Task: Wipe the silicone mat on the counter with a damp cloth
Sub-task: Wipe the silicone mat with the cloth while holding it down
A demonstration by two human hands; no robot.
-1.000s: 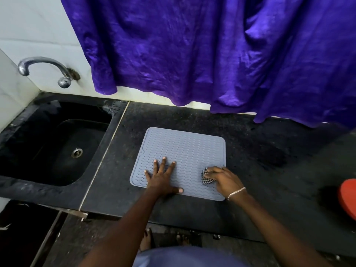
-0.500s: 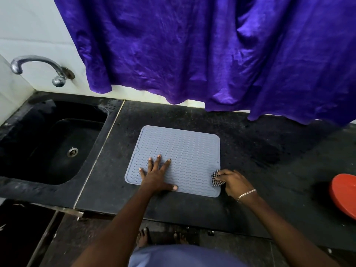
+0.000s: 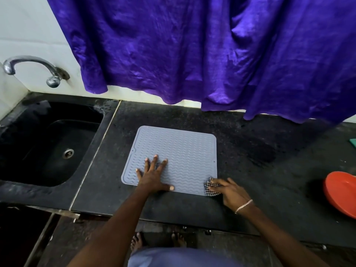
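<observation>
A grey ribbed silicone mat (image 3: pixel 179 149) lies flat on the black counter (image 3: pixel 250 151). My left hand (image 3: pixel 154 176) presses flat on the mat's near left part, fingers spread. A small black-and-white checked cloth (image 3: pixel 210 187) sits bunched at the mat's near right corner, and my right hand (image 3: pixel 229 191) grips it there, partly over the counter beside the mat.
A black sink (image 3: pixel 50 147) with a metal tap (image 3: pixel 32 68) lies to the left. A purple curtain (image 3: pixel 212 54) hangs over the back wall. A red bowl (image 3: pixel 341 193) sits at the right edge, with a green item (image 3: pixel 353 142) behind it.
My right hand has slid the cloth rightward along the mat's near edge to its near right corner. My left hand stays pressed in the same spot on the mat.
</observation>
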